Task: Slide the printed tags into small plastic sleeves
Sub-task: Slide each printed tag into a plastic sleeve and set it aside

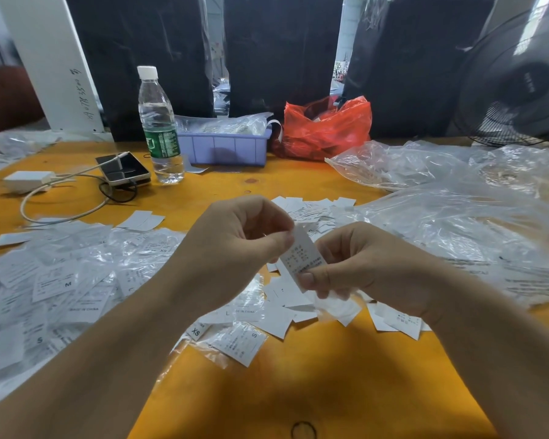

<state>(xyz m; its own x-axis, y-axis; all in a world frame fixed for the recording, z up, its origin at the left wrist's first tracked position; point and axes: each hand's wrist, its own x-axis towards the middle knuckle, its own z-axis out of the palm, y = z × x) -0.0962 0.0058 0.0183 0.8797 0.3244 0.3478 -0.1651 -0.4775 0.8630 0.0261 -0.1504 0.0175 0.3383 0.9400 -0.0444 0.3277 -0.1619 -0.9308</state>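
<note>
- Nearest, bare forearms reach in over the orange surface (298, 375).
- The left hand (235, 245) pinches the top of one printed tag (303, 256); the right hand (362, 270) holds its lower end, where a clear sleeve seems to sit, though I cannot be sure.
- Sleeved tags (61, 280) pile at 9 o'clock; loose tags (311, 207) lie at 12 o'clock, so much remains.
- A water bottle (159, 128) and crumpled plastic bags (457, 191) stand clear.

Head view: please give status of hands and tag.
Left hand and right hand both pinch one printed tag. Sleeve not discernible. Nothing blocks.
</note>
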